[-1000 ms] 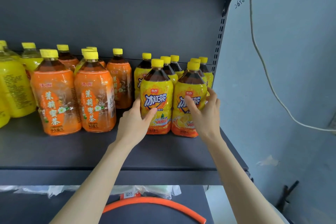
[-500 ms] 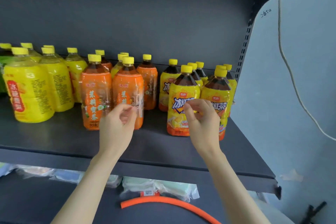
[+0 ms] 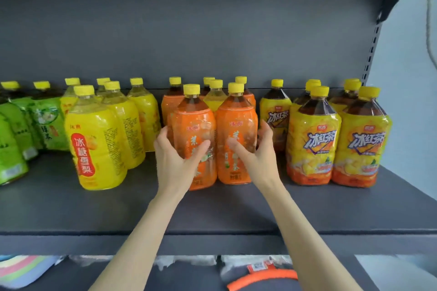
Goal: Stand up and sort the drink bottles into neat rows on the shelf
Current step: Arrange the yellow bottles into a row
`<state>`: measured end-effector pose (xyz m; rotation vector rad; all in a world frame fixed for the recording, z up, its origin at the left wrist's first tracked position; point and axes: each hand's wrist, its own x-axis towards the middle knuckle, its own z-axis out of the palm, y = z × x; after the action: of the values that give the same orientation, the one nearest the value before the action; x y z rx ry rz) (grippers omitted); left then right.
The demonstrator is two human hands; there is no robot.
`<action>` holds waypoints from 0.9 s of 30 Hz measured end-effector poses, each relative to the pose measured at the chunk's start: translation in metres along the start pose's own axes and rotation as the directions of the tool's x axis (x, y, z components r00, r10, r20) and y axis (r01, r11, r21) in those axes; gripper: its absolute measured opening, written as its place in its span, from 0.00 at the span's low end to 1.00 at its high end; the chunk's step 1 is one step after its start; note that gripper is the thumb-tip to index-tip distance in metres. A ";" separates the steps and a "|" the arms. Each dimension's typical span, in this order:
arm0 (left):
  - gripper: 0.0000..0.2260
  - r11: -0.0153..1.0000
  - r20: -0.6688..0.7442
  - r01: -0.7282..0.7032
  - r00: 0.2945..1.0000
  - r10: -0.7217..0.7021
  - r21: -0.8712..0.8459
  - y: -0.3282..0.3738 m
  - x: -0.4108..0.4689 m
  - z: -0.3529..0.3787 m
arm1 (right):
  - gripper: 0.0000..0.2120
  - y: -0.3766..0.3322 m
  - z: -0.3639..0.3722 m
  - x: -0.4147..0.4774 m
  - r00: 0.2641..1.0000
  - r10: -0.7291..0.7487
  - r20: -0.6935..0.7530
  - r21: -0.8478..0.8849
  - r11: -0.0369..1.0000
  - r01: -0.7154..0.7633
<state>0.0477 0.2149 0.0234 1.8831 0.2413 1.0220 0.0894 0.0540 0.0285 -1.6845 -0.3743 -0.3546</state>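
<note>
green bottles (image 3: 14, 139): standing upright at the far left of the shelf, partly cut off by the picture's edge.
yellow bottles (image 3: 97, 149): standing upright in two rows just right of the green ones, the front one sitting well forward of the rest.
left hand (image 3: 175, 158): wrapping the left orange bottle, thumb lying across its front label, fingers curling round its left side; the grip is clamping on this bottle.
left orange bottle (image 3: 196, 125): standing upright on the shelf at the front of the orange group, touching its neighbour.
pale yellow bottle (image 3: 215, 99): showing between and behind the two front orange ones.
right orange bottle (image 3: 236, 120): standing upright on the shelf, pressing against the left one.
right hand (image 3: 257, 158): holding the right orange bottle, thumb resting on the front, fingers reaching round its right side; the grip is clamping on it.
iced tea bottles (image 3: 312, 139): standing upright in rows at the right end, near the right hand.
shelf (image 3: 212, 215): carrying all the bottles, its dark front strip lying bare.
orange hoop (image 3: 264, 277): lying on the level below.
</note>
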 end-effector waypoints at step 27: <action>0.22 0.896 -0.058 -0.440 0.895 0.443 0.055 0.027 0.060 0.037 | 0.48 0.024 0.001 0.030 0.983 0.044 -0.179 -0.150 0.986 -0.072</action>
<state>0.1062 0.2100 0.0709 1.9881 -0.1396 1.3968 0.1273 0.0533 0.0201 -1.7970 -0.1702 -0.4952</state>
